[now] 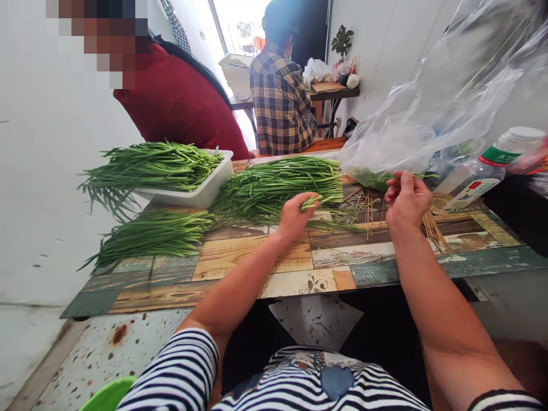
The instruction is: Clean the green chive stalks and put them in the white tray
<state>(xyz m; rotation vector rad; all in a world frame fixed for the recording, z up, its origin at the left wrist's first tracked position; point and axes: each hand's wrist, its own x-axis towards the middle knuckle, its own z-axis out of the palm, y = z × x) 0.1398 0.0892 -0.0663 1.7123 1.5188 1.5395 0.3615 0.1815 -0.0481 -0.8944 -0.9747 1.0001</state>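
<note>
My left hand [295,217] is closed around a small bunch of garlic chives [309,202], their cut ends pointing right. Just behind it lies a big pile of chives [282,180] on the table. My right hand [409,200] is raised in front of a clear plastic bag [389,137], its thumb and fingers pinched together. A thin green bit sticks out on its far side, apparently a chive stalk; most of the pinch is hidden. Below and around the right hand, thin wooden skewers [435,231] lie scattered on the table.
At the left, a white tray [214,191] is heaped with chives, and another chive bundle [154,237] lies before it. A plastic bottle [483,171] leans at the right. Across the wood-patterned table [257,257] is a person in red [184,108]; a person in plaid [280,97] sits farther back.
</note>
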